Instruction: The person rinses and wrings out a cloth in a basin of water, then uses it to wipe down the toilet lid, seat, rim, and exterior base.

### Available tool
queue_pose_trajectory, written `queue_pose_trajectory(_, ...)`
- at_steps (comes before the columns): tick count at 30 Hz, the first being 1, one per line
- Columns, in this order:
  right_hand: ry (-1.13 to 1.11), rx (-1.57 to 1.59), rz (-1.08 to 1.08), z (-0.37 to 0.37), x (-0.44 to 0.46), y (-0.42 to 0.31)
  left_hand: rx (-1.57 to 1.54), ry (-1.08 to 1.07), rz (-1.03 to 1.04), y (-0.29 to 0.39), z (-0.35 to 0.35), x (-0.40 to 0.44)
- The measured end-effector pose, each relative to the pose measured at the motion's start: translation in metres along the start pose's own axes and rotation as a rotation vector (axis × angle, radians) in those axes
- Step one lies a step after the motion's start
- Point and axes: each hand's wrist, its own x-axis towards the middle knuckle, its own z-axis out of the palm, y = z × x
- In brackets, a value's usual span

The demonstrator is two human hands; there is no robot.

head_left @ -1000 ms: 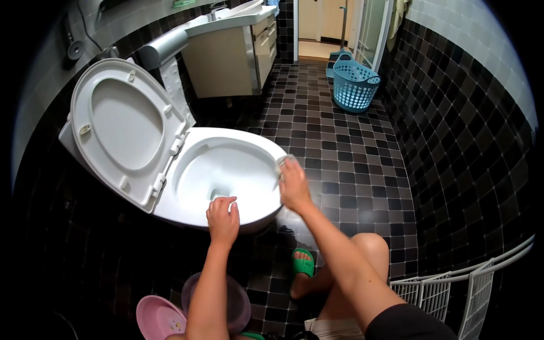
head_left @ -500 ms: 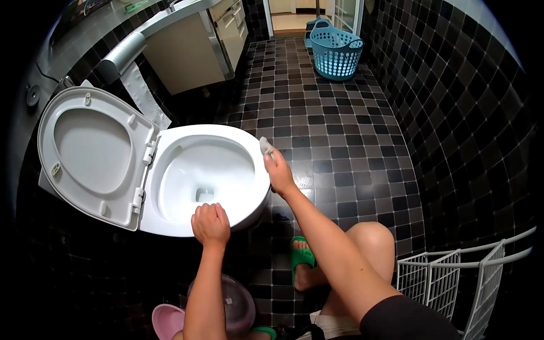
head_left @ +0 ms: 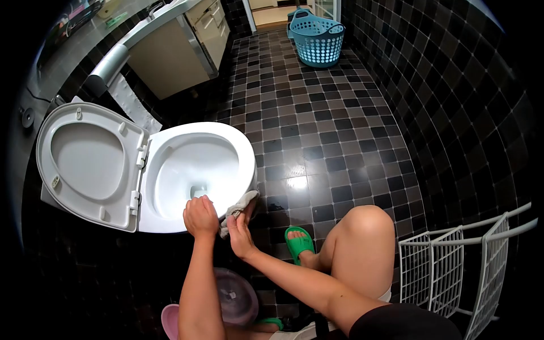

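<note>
The white toilet [head_left: 245, 148] has its seat and lid [head_left: 88, 161] raised against the left side. My right hand [head_left: 241, 233] presses a greyish cloth [head_left: 245, 202] against the outer edge of the bowl, at its front near side. Just left of it, my left hand [head_left: 200, 216] is curled at the near rim; its fingers are bent in and no object shows in them. A little water lies at the bottom of the bowl.
A blue laundry basket [head_left: 318, 45] stands by the doorway. Toilet paper [head_left: 131, 102] hangs beside a vanity cabinet [head_left: 167, 59]. A white wire rack [head_left: 447, 272] is at the lower right. Below my arms are a clear basin [head_left: 237, 297] and a pink basin [head_left: 170, 320].
My right hand has moved with the cloth from the bowl's front tip round to its near side, close to my left hand. The left hand's fingers have curled in. The view has shifted.
</note>
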Motion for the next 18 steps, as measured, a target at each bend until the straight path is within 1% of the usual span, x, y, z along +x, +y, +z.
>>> queue_pose_trajectory(1, 0.000, 0.001, 0.000, 0.002, 0.000, -0.002, 0.002, 0.017, 0.005, -0.001, 0.000, 0.000)
queue_pose_trajectory(2, 0.052, 0.035, -0.004, 0.004, 0.002, -0.004, -0.002, 0.017, 0.006, 0.000, 0.001, 0.001)
queue_pose_trajectory(4, 0.113, 0.095, -0.003, 0.000, 0.008, -0.028, 0.001, 0.019, 0.004, -0.003, 0.004, 0.001)
queue_pose_trajectory(5, 0.117, 0.100, 0.005, 0.001, 0.011, -0.021, 0.008, 0.012, 0.008, -0.003, 0.002, 0.002)
queue_pose_trajectory(7, 0.150, 0.047, -0.107, -0.002, 0.015, -0.001, 0.010, 0.027, 0.042, -0.004, 0.003, 0.000)
queue_pose_trajectory(8, 0.102, 0.043, -0.080, -0.009, 0.018, 0.004, -0.001, 0.016, 0.043, -0.003, 0.001, 0.001)
queue_pose_trajectory(9, 0.104, 0.040, -0.057, -0.016, 0.022, 0.014, -0.014, 0.028, 0.043, -0.001, 0.000, 0.001)
queue_pose_trajectory(13, 0.161, 0.272, 0.213, -0.042, 0.063, 0.062, -0.054, 0.060, -0.009, 0.003, 0.003, 0.000)
queue_pose_trajectory(14, 0.177, 0.335, 0.281, -0.046, 0.069, 0.079, -0.055, 0.056, 0.018, 0.003, 0.002, 0.000)
queue_pose_trajectory(15, 0.196, 0.400, 0.352, -0.049, 0.073, 0.099, -0.047, 0.038, 0.022, 0.003, 0.002, 0.000)
queue_pose_trajectory(17, 0.175, 0.476, 0.442, -0.046, 0.075, 0.186, -0.048, 0.033, 0.053, 0.002, 0.002, -0.001)
queue_pose_trajectory(18, 0.172, 0.438, 0.508, -0.048, 0.071, 0.189, -0.041, 0.014, 0.045, 0.003, 0.001, 0.000)
